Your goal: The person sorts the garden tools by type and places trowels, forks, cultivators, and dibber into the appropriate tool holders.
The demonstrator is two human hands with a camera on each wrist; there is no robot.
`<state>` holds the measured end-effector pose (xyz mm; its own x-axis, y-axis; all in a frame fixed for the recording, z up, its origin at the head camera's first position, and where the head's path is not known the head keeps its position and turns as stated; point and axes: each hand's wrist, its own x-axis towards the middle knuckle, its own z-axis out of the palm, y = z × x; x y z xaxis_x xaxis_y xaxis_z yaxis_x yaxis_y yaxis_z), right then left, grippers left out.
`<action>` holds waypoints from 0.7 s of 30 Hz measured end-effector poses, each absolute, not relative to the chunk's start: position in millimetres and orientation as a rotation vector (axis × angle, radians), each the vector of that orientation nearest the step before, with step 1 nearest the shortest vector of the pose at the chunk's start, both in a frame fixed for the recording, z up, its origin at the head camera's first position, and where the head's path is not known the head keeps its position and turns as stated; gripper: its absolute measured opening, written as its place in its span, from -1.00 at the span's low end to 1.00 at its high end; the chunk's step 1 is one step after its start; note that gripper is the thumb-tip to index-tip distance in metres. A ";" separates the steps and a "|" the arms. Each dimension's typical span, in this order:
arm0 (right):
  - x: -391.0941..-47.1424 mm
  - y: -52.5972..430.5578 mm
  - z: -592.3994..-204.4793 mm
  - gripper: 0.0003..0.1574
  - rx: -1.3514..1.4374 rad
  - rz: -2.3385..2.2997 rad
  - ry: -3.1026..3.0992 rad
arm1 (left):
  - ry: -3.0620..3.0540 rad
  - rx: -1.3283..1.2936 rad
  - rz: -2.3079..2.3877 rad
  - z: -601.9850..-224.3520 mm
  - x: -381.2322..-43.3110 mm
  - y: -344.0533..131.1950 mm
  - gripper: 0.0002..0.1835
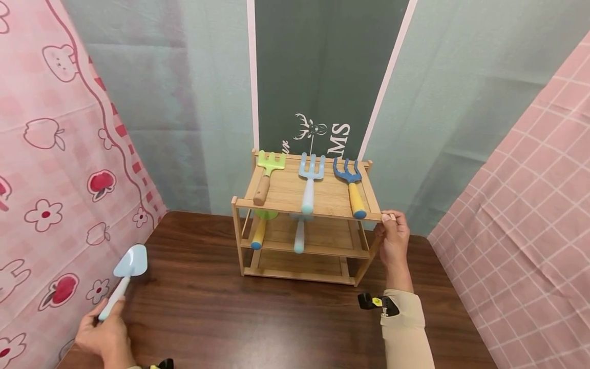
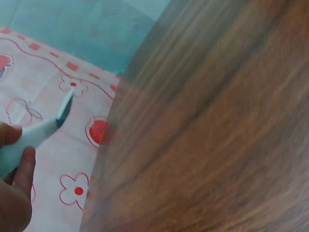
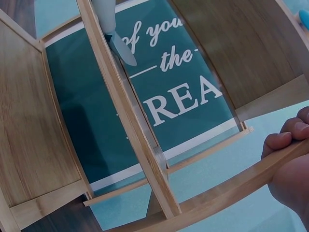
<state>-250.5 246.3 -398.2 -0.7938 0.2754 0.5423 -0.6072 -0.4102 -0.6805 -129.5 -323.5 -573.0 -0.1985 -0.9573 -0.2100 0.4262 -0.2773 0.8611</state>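
Observation:
My left hand (image 1: 105, 330) grips the handle of a light blue garden trowel (image 1: 131, 260), held over the table's left side with its blade pointing away. In the left wrist view the thumb and fingers close round the pale trowel handle (image 2: 29, 140). My right hand (image 1: 394, 238) grips the front right corner post of a wooden three-tier rack (image 1: 288, 197). On the top shelf lie a green hand fork (image 1: 264, 187), a light blue hand fork (image 1: 308, 192) and a blue hand fork with a yellow handle (image 1: 355, 195).
On the middle shelf are a yellow-handled tool (image 1: 259, 233) and a pale blue-handled tool (image 1: 299, 236), their heads partly hidden by the top shelf. The rack stands on a dark wooden table (image 1: 207, 307). Fabric curtains (image 1: 530, 179) hang on both sides and behind.

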 end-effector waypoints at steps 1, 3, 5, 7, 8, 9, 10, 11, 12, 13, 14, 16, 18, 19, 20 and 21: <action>-250.5 246.3 -398.2 -0.84 0.473 2.211 -1.278 | -0.791 0.933 -1.681 -572.0 -128.6 -321.1 -0.51; -250.5 246.2 -398.0 -0.83 0.471 2.211 -1.279 | -0.800 0.936 -1.675 -560.8 -123.6 -311.4 -0.53; -250.6 246.0 -397.7 -0.82 0.467 2.216 -1.272 | -0.796 0.935 -1.664 -544.8 -118.0 -298.7 -0.55; -250.5 245.8 -397.4 -0.81 0.462 2.215 -1.270 | -0.822 0.938 -1.651 -529.9 -112.3 -286.0 -0.56; -250.6 245.7 -397.2 -0.81 0.461 2.217 -1.265 | -0.831 0.941 -1.648 -523.1 -109.9 -280.9 -0.57; -250.6 245.7 -397.1 -0.81 0.461 2.219 -1.261 | -0.826 0.929 -1.646 -518.5 -108.4 -276.5 -0.57; -250.6 245.6 -397.1 -0.81 0.460 2.217 -1.260 | -0.825 0.922 -1.641 -515.0 -107.5 -273.4 -0.57; -250.6 245.5 -397.1 -0.81 0.459 2.215 -1.262 | -0.826 0.914 -1.637 -512.6 -107.0 -271.0 -0.58; -250.4 245.3 -397.1 -0.81 0.460 2.213 -1.265 | -0.826 0.907 -1.634 -510.6 -106.7 -268.9 -0.58; -250.3 245.2 -397.3 -0.81 0.460 2.212 -1.266 | -0.827 0.899 -1.626 -509.3 -106.9 -267.1 -0.58; -250.4 245.3 -397.5 -0.81 0.462 2.218 -1.259 | -0.826 0.888 -1.618 -508.5 -107.3 -265.7 -0.59; -250.5 245.4 -397.7 -0.82 0.462 2.222 -1.257 | -0.829 0.869 -1.605 -508.1 -108.2 -263.1 -0.60; -250.4 245.4 -397.7 -0.82 0.460 2.221 -1.262 | -0.830 0.845 -1.594 -507.9 -109.0 -260.2 -0.62; -250.6 245.5 -397.6 -0.82 0.459 2.223 -1.260 | -0.832 0.835 -1.589 -507.9 -109.1 -258.8 -0.63; -250.7 245.6 -397.5 -0.83 0.458 2.225 -1.258 | -0.839 0.830 -1.582 -507.9 -109.3 -257.6 -0.64; -250.9 245.7 -397.5 -0.83 0.457 2.227 -1.256 | -0.846 0.827 -1.574 -508.2 -109.3 -256.2 -0.64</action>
